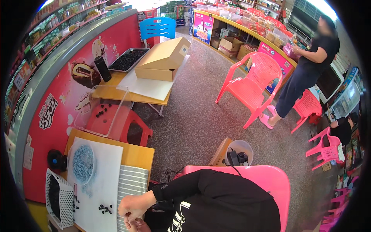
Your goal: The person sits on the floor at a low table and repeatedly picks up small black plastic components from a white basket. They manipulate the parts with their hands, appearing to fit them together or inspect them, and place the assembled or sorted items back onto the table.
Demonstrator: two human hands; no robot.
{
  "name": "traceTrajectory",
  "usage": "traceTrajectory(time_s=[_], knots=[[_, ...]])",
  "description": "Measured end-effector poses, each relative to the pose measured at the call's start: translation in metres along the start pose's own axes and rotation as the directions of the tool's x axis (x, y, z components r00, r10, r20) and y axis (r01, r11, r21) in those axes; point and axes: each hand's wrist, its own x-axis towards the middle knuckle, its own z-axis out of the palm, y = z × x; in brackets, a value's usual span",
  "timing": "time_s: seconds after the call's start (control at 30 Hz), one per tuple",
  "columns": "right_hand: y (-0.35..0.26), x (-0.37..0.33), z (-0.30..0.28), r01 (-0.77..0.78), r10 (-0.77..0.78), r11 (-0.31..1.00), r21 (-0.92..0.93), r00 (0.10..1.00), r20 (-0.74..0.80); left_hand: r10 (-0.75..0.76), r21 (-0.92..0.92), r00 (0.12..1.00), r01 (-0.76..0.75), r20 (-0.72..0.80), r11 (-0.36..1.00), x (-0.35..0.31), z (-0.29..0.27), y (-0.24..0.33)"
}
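My right hand (133,205), in a black sleeve, bends over my left hand (138,225) near the table's front edge. The fingers of both hands are pinched together, and whatever is between them is hidden. Beside them on a white sheet (102,154) lie several small black pieces (105,209). Farther back on that sheet stands a round clear tub of pale blue granules (83,164), some scattered around it. A white perforated basket (66,201) holding dark pieces leans at the left. Under my forearm's side of the table is a grey striped cloth (133,179).
Beyond the table, a clear plastic bin (123,112) with several black pieces sits on a red stool (137,125). A second table carries a cardboard box (162,58) and a tray of black pieces (129,58). A person (320,54) stands by a pink chair (253,85).
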Motion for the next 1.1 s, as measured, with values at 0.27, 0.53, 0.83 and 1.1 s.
traceTrajectory(time_s=[0.27, 0.53, 0.83, 1.1], knots=[[-0.003, -0.001, -0.008, -0.279, 0.280, 0.960, -0.029, 0.959, 0.035, 0.108, 0.145, 0.994, -0.106, -0.005, 0.984, -0.016, -0.011, -0.019], [0.005, 0.001, -0.003, -0.349, 0.347, 0.936, 0.050, 0.937, 0.037, 0.364, 0.334, 0.930, -0.358, 0.046, 0.872, -0.053, -0.088, -0.064], [0.004, 0.003, -0.003, -0.401, 0.397, 0.914, 0.068, 0.915, 0.066, 0.156, 0.335, 0.984, -0.120, -0.082, 0.935, -0.048, -0.063, -0.044], [-0.004, 0.007, -0.015, -0.339, 0.319, 0.926, 0.168, 0.938, 0.134, -0.060, 0.221, 0.985, 0.095, -0.159, 0.971, -0.054, -0.065, -0.032]])
